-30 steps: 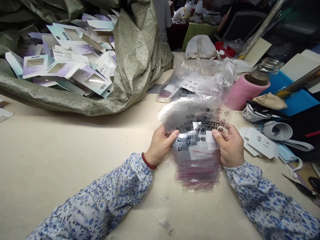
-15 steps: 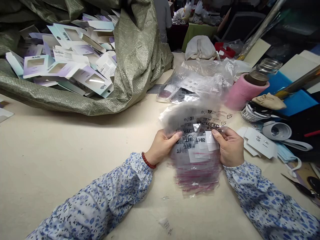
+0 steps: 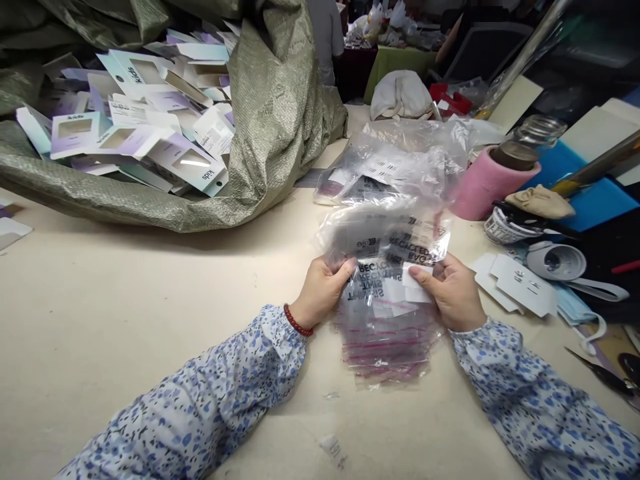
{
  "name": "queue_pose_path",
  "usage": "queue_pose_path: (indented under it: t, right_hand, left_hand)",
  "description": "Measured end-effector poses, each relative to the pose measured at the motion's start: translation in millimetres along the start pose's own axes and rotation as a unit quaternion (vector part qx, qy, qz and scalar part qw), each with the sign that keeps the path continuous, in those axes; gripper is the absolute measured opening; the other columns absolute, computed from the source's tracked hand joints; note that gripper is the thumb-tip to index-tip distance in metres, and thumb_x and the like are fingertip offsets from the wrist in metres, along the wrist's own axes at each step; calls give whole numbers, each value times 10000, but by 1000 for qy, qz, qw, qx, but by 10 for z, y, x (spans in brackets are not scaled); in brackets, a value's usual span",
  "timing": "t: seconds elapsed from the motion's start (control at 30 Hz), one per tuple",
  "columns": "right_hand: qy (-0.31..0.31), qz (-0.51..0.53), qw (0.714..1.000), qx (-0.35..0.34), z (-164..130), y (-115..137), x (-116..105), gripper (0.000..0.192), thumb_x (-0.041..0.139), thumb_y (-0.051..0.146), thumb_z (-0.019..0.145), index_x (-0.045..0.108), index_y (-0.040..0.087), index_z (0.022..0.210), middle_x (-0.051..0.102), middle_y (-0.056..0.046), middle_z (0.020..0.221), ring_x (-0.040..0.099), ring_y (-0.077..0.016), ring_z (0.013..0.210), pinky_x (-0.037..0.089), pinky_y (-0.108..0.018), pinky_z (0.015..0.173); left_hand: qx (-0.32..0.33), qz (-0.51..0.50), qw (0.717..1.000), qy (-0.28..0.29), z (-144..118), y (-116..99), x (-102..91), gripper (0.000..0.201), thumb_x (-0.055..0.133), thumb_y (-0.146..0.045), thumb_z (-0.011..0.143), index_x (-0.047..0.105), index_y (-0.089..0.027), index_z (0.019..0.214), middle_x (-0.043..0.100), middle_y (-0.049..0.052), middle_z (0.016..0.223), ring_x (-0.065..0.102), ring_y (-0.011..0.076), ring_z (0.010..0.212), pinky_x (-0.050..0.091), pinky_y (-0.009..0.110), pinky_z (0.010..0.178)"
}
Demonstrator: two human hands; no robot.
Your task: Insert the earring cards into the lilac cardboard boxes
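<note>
Between my two hands is a stack of clear plastic zip bags (image 3: 385, 340) with black recycling print and pinkish-red seal strips at the near end. My left hand (image 3: 323, 290) pinches the stack's left edge, thumb on top. On the opposite edge my right hand (image 3: 457, 290) is closed, its thumb pressing on small white labels (image 3: 415, 283) that lie on or in the bags. The fingers under the stack are hidden. Just beyond lies a larger clear plastic bag (image 3: 385, 167) with barcode labels showing inside.
A green woven sack (image 3: 280, 147) full of small window boxes (image 3: 185, 160) fills the back left. Along the right side are a pink roll (image 3: 493, 183), white cards (image 3: 525, 283), a tape roll (image 3: 555, 260) and black scissors (image 3: 600, 373). A person in grey (image 3: 325, 40) is in the background.
The stack has shifted slightly left and its far end has bent and spread differently. My right thumb has slid left on the labels, while my left hand stays nearly in place.
</note>
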State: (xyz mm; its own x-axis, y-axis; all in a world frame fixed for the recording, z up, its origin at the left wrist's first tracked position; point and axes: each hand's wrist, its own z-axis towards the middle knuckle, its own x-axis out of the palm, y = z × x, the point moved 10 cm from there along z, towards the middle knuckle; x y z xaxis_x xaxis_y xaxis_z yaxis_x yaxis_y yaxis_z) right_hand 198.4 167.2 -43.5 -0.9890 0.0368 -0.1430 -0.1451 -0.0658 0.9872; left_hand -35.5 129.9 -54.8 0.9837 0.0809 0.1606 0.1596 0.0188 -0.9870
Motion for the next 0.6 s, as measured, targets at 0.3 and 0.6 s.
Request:
queue_pose_path:
  t: [0.3, 0.6]
  right_hand:
    - [-67, -97, 990, -75, 29, 81, -233, 311, 739, 487, 795, 710, 194, 894, 744, -62, 867, 677, -215, 772, 554, -346, 699]
    - [139, -92, 984, -63, -109, 113, 246, 322, 765, 412, 797, 731, 199, 1037, 780, -73, 981, 728, -246, 878, 612, -395, 782]
  left_hand:
    - [10, -56, 998, -35, -3, -67, -16, 285, 771, -408, 765, 665, -144, 755, 672, 3, 713, 581, 130, 680, 494, 240, 660]
    - [24, -26, 999, -33, -1, -68, -18, 283, 732, -419, 823, 725, -140, 870, 760, 55, 895, 682, 191, 886, 543, 289, 813]
